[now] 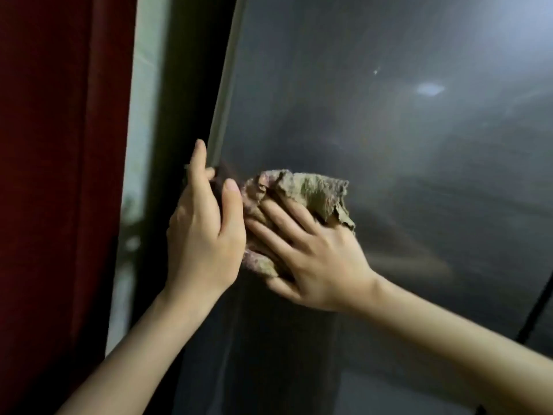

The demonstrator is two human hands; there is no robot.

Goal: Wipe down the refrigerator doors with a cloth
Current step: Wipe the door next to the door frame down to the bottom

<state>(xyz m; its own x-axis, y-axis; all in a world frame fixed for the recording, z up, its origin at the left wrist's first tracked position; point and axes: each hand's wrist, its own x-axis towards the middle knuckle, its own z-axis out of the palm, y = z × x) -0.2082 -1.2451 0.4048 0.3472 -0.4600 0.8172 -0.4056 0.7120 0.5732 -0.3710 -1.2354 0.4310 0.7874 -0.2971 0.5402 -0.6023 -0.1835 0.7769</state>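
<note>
Fingers point(279, 212) spread on crumpled cloth point(314, 190)

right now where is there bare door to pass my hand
Bare door lies above, right of and below the cloth. It is crowded by the door's left edge, where the left hand and right hand meet.

Right hand point(314, 259) flat on cloth point(302, 193), fingers straight and spread, pressing; forearm comes in from cloth's lower right. Left hand point(203, 235) upright just left of cloth, thumb up, grip unclear.
</note>
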